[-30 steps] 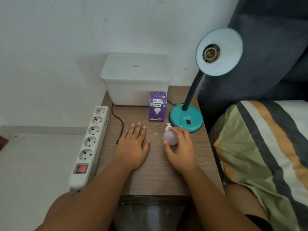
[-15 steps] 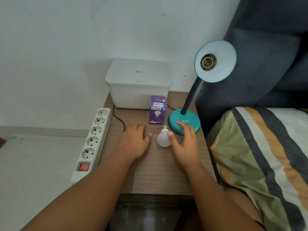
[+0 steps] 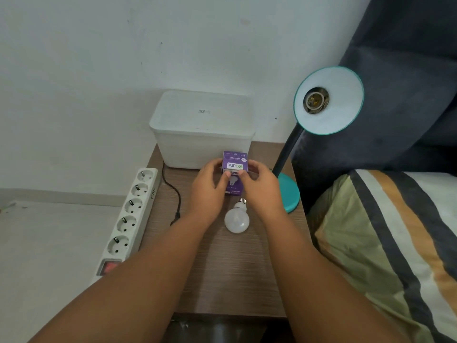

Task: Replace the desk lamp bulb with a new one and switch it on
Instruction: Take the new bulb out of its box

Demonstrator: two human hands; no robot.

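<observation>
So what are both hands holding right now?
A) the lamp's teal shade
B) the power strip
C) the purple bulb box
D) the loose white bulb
C: the left hand and right hand grip the purple bulb box from either side, while the loose white bulb lies untouched on the table.

A plain white wall [image 3: 99, 58] stood behind everything, marked with a few small dark specks. Below it ran a pale skirting strip above a light grey floor [image 3: 37, 243]. Against the wall sat a small wood-grain bedside table [image 3: 235, 273]. To its right rose a dark padded headboard [image 3: 408, 82], with striped bedding [image 3: 395, 231] in olive, orange, white and black beneath it. The light was soft and even.
</observation>
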